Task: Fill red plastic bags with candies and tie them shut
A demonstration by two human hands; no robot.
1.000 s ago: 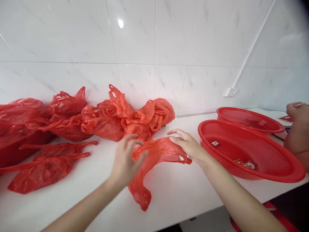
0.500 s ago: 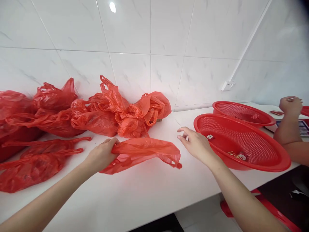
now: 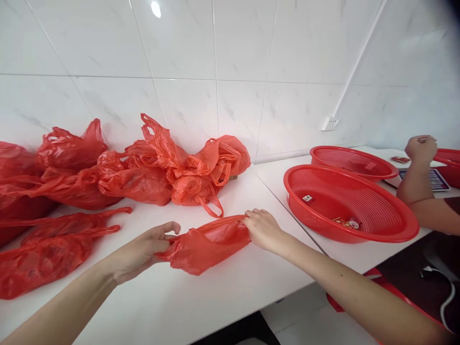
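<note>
A thin red plastic bag (image 3: 208,247) is stretched between my two hands, low over the white table. My left hand (image 3: 145,249) grips its left end, with the index finger curled above the plastic. At the other end, my right hand (image 3: 263,229) is closed on the bag's handle end, knuckles up. Behind it lies a heap of red plastic bags (image 3: 140,179), filled and bunched against the wall. Another red bag (image 3: 46,256) lies at the left with its handles stretched toward the middle. Whatever is inside the held bag does not show.
A red perforated basket (image 3: 373,211) with a few small items in its bottom stands at the right. Behind it is a second red basket (image 3: 352,160). At the far right, another person's forearm (image 3: 417,177) rests near a scale-like device (image 3: 436,181). The tiled wall bounds the table (image 3: 158,306).
My right hand has moved left and taken hold of the bag's free end. My left hand has turned, with its fingers now partly lifted. The view has shifted slightly right.
</note>
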